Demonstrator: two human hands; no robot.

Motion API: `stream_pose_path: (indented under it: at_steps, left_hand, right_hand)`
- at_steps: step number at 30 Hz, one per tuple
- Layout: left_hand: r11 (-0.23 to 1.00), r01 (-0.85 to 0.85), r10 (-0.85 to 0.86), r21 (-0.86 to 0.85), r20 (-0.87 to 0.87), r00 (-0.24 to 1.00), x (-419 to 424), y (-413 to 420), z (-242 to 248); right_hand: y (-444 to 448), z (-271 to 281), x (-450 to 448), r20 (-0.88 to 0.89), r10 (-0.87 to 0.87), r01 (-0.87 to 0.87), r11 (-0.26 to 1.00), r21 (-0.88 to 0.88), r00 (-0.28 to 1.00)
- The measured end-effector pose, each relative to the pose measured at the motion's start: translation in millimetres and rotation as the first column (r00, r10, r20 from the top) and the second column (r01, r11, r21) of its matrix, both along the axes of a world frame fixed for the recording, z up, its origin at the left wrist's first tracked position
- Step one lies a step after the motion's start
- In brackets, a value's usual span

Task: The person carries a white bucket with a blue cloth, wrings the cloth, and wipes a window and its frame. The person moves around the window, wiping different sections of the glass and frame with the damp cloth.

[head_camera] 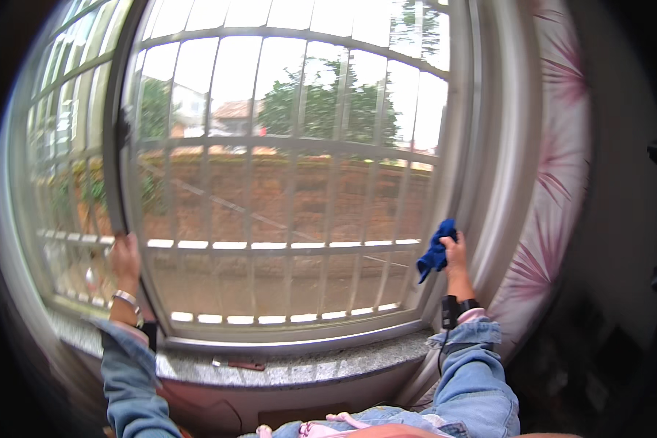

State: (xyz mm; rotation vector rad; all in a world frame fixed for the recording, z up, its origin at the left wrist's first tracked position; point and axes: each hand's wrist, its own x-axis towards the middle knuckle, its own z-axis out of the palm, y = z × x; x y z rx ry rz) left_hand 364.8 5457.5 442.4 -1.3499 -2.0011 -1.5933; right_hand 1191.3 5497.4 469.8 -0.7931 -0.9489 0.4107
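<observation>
A crumpled blue cloth point(433, 254) is bunched in my right hand point(453, 249), beside the right side of the window frame point(443, 202). My left hand point(125, 253) is closed around the upright edge of the sliding window sash point(119, 191), low on its left side. A dark latch point(125, 127) sits higher on that same upright. Between my hands spans the glass pane point(284, 202), with white metal security bars point(290, 191) seen through it.
On the speckled stone sill point(306, 364) lies a small tool with a brown handle point(246, 365). A curtain with pink leaf patterns point(553, 219) hangs at the right. Outside stand a brick wall point(356, 191) and trees point(328, 104).
</observation>
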Motion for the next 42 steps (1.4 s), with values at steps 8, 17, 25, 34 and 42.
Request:
stream_pose_path:
  at_steps: [8, 17, 25, 34, 42]
  left_hand:
    - [0.801, -0.287, 0.436, 0.525, -0.184, 0.881, 52.0, 37.7, 4.7]
    - [0.868, -0.067, -0.247, 0.492, 0.545, 0.801, -68.9, 66.4, -0.7]
    - [0.950, 0.096, -0.224, 0.298, 0.432, 0.874, -79.1, 31.3, 0.5]
    - [0.987, 0.125, -0.142, 0.101, 0.185, 0.972, -118.4, 28.4, -29.6]
    - [0.992, 0.108, -0.117, 0.062, 0.176, 0.977, -145.9, 25.3, -29.7]
  right_hand:
    - [-9.2, 48.4, -3.9, 0.309, -0.454, 0.329, 0.864, 0.380, 0.836]
    - [-20.5, 146.7, 35.1, 0.367, -0.826, 0.426, 0.542, 0.724, 0.428]
    - [45.1, 317.1, 34.5, 0.294, -0.923, 0.393, 0.373, 0.841, 0.248]
    - [73.1, 154.9, 39.2, 0.338, -0.941, 0.523, 0.285, 0.803, -0.006]
    - [29.5, -176.7, 20.5, 0.669, -0.733, 0.579, 0.600, 0.552, 0.121]
